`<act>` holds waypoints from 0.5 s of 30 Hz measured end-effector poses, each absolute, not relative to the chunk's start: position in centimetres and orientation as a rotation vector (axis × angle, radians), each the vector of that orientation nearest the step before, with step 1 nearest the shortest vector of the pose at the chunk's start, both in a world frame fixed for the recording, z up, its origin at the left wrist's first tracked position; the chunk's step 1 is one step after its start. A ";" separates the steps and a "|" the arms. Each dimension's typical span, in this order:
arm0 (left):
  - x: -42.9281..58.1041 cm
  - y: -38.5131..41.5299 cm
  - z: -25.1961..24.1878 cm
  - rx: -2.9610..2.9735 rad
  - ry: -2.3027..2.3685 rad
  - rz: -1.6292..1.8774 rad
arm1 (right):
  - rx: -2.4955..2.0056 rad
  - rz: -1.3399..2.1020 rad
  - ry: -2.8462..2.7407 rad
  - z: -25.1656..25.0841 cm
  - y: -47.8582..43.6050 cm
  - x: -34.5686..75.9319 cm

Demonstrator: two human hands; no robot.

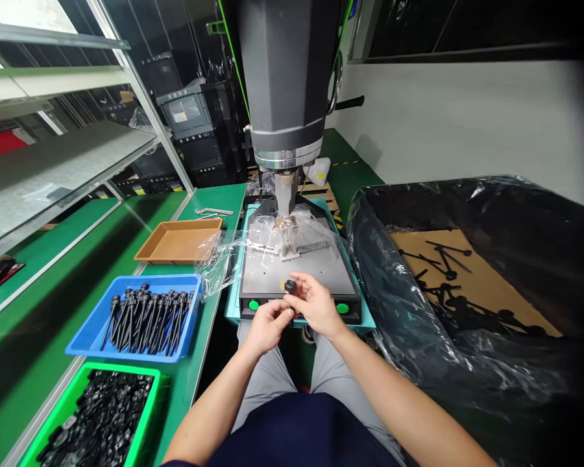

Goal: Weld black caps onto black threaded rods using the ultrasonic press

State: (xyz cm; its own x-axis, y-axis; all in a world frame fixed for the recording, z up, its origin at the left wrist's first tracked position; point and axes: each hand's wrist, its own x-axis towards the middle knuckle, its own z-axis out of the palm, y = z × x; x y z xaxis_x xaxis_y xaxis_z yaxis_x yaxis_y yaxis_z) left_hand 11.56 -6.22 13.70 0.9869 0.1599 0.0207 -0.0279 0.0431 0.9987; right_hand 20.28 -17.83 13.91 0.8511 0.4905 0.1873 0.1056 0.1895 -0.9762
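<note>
The person sits facing a tall grey press [287, 78], both hands brought together just in front of its base plate, between and nearer than the two green buttons on its front edge. The right hand [316, 305] pinches a small black knobbed part [291, 285] between thumb and fingers, the knob upward; the left hand [271, 326] closes thumb to fingertip just below it, seemingly on the same part's lower end, though the fingers hide what lies there. The part is thus off the press, held in the air before the metal fixture [287, 243] under its head. Clear plastic film [224, 256] drapes about that fixture and off to the press's left. Left of the press, on the green table [214, 196], stand a brown tray [185, 245], a blue tray [88, 332] of black stemmed pieces and, nearest the person, a green bin [148, 412] of small black parts. Right of the press, a container lined with black plastic [377, 240] holds more stemmed pieces on cardboard [472, 279]. The step in hand looks like handling or aligning one part with the fingertips; the next move would seem to call for a steady two-handed grip and careful turning of the part.
</note>
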 end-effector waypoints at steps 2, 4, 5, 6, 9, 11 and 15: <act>11.4 -6.3 13.4 1.502 0.110 0.155 | -1.420 0.256 -0.545 13.8 -17.8 20.0; 11.2 -6.4 13.2 1.497 0.113 0.165 | -1.470 0.230 -0.563 13.7 -17.8 19.8; 11.2 -6.4 13.1 1.502 0.117 0.169 | -1.493 0.218 -0.572 13.6 -17.8 19.8; 11.2 -6.5 13.0 1.510 0.123 0.173 | -1.514 0.205 -0.580 13.6 -17.8 19.7; 10.9 -6.8 12.8 1.519 0.138 0.195 | -1.551 0.182 -0.608 13.4 -17.6 19.6; 10.4 -7.0 12.7 1.515 0.164 0.227 | -1.561 0.198 -0.625 13.3 -17.4 19.4; 7.7 -6.2 13.0 1.542 0.246 0.200 | -1.499 0.309 -0.656 12.9 -17.0 18.6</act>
